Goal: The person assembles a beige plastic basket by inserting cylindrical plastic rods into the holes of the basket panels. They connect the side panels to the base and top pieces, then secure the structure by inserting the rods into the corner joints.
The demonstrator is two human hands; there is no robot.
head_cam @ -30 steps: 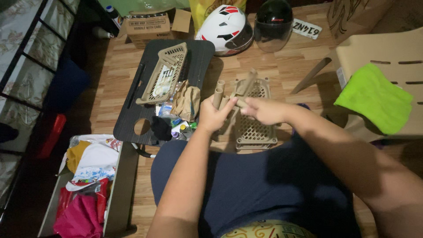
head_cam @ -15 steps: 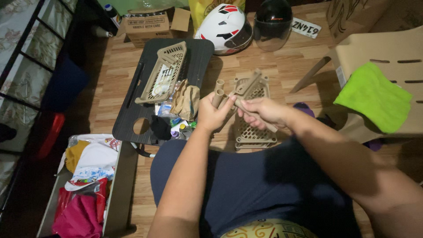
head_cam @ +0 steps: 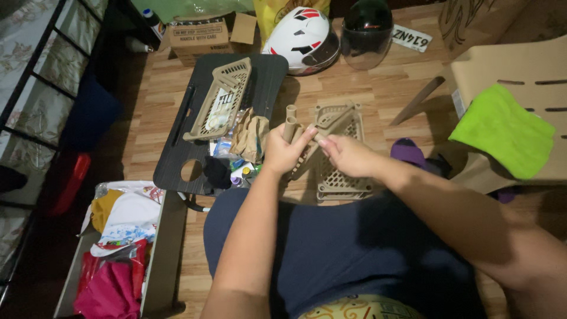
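Currently both hands meet above the lap over a wood-plank floor. Left hand is wrapped around two short beige plastic tubes, smooth and hollow, open ends up. Right hand pinches closed on a slim beige plastic post, its tip touching the left fingers.

Just beneath lies a beige perforated plastic basket tray, rectangular, grid-walled, flat on the floor. A second beige basket tray of the same lattice rests tilted on a black matte lap desk. Crumpled brown paper sits at the desk's edge. A glossy white helmet and a dark helmet lie farther off; a lime green cloth drapes a tan plastic chair.

Versus 0.5 s ago: hands sit slightly lower and closer together, tubes more upright; trays, desk and helmets unchanged.
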